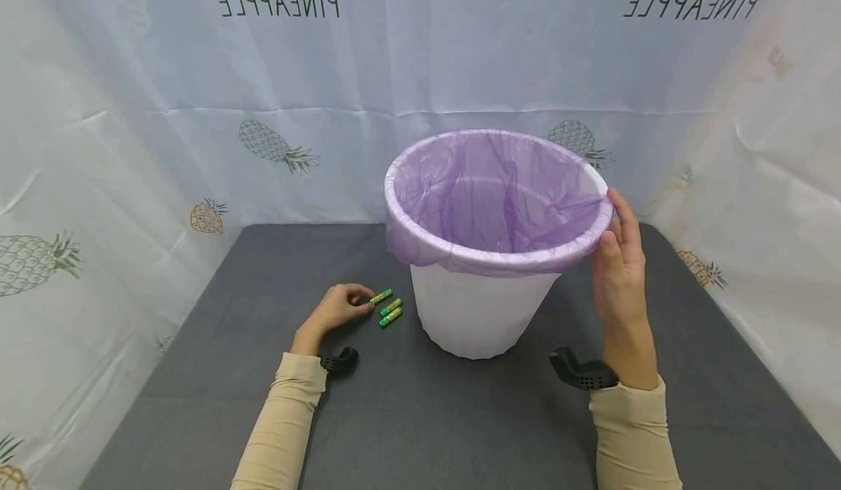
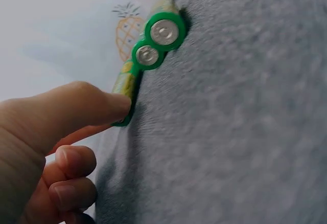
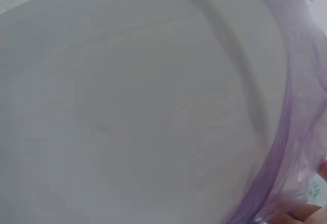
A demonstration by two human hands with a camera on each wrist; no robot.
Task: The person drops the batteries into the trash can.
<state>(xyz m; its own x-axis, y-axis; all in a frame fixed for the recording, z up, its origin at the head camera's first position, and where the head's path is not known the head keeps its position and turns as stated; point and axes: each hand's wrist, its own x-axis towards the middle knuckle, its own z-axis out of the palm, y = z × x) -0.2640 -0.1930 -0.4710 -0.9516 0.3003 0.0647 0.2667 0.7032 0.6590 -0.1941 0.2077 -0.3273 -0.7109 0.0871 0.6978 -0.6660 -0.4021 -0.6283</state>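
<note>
- The left hand (image 1: 342,306) lies low on the dark grey cloth-covered table (image 1: 230,373); its thumb and forefinger close on the near end of the nearest small green-and-yellow cylindrical battery (image 1: 381,296), pinching it, while the other fingers curl under the palm, as the left wrist view shows.
- In that wrist view the forefinger (image 2: 76,106) presses on the side of the pinched battery (image 2: 124,88); this battery lies flat on the cloth, pointing away from the fingertips.
- Two more green batteries of the same kind (image 1: 390,312) lie just beyond the fingertips, on the side toward the bin; they rest side by side and close to the pinched one; whether they touch each other cannot be told from the head view; in the wrist view their metal end caps (image 2: 156,42) face the camera.
- The right hand (image 1: 617,263) is raised with its fingers nearly straight and laid together against the outer rim of the round white plastic waste bin (image 1: 479,315); its thumb rests on the thin purple plastic liner (image 1: 493,198) folded over that rim.
- The bin stands upright between the two hands, touching the right hand and near, but apart from, the left hand.
- The right wrist view is filled by the bin's white wall (image 3: 133,111) and a strip of the liner (image 3: 301,121); the fingers barely show there.
- A white curtain printed with pineapples (image 1: 131,125) hangs behind and to both sides of the hands.
</note>
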